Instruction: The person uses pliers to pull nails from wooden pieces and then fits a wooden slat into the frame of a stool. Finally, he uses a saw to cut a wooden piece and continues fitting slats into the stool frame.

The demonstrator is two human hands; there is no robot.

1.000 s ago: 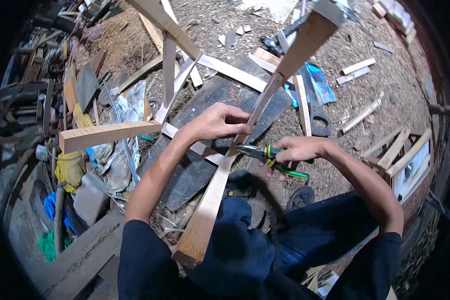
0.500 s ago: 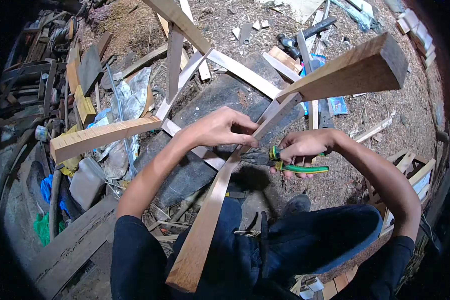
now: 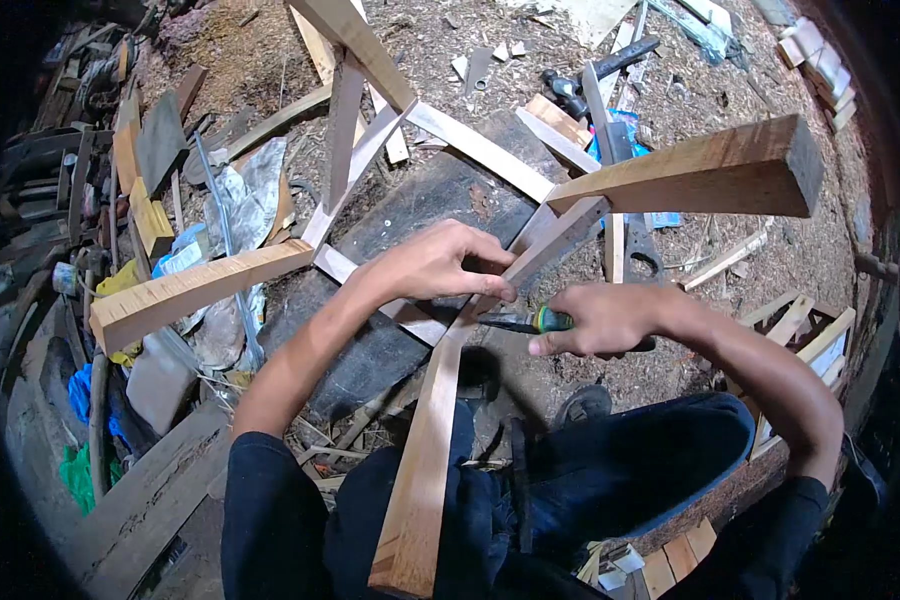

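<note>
Your left hand (image 3: 435,265) is wrapped around the long light brown wooden slat (image 3: 432,420), fingers closed on its edge, thumb underneath. The slat runs from your lap up to the middle of the wooden frame. Your right hand (image 3: 600,318) is closed tight on the green and yellow pliers (image 3: 530,320). Their dark tip points left and touches the slat, just under your left fingers. A thick brown wooden block (image 3: 710,172) sticks out to the right, above your right hand. Below the slat lies a wide dark board (image 3: 410,250) on the ground, which is covered in sawdust. A black-handled hammer (image 3: 595,68) lies far up.
</note>
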